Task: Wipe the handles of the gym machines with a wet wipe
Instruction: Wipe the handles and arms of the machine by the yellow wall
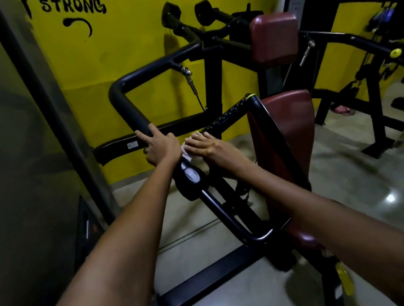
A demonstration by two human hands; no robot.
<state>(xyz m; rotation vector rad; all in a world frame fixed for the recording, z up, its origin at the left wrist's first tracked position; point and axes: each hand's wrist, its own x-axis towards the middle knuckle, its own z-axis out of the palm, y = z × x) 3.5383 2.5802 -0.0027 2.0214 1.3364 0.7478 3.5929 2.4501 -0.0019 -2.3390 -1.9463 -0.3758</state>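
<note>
Both bare arms reach forward to a black tubular steel gym machine arm (131, 105). The left hand (159, 146) grips the black padded tube just below its bend, fingers curled round it, index finger stretched along the top. The right hand (204, 144) sits just beside the left, nearly touching, fingers curled down over a white crumpled wet wipe (186, 150). The wipe is pressed between the right palm and the black textured rubber handle (227, 116), at the handle's lower end where it joins the arm; only a small white edge shows under the fingers.

The handle runs up and right from the hands to a yellow-ringed bend (250, 96). Directly below the hands, a grey and black oval label plate (191, 174) sits on the machine frame. A thin black looped bar (233, 217) drops from there toward the floor.

Right of the handle stands the dark red padded seat back (294, 121), with a dark red padded headrest (273, 36) above it. A metal clip and cable (189, 77) hangs from the upper arm. Behind is a yellow painted wall (136, 24) with black lettering reading STRONG (73, 4). The glossy grey tiled floor (362, 192) shows light reflections. A second black machine frame (373, 97) stands to the far right.
</note>
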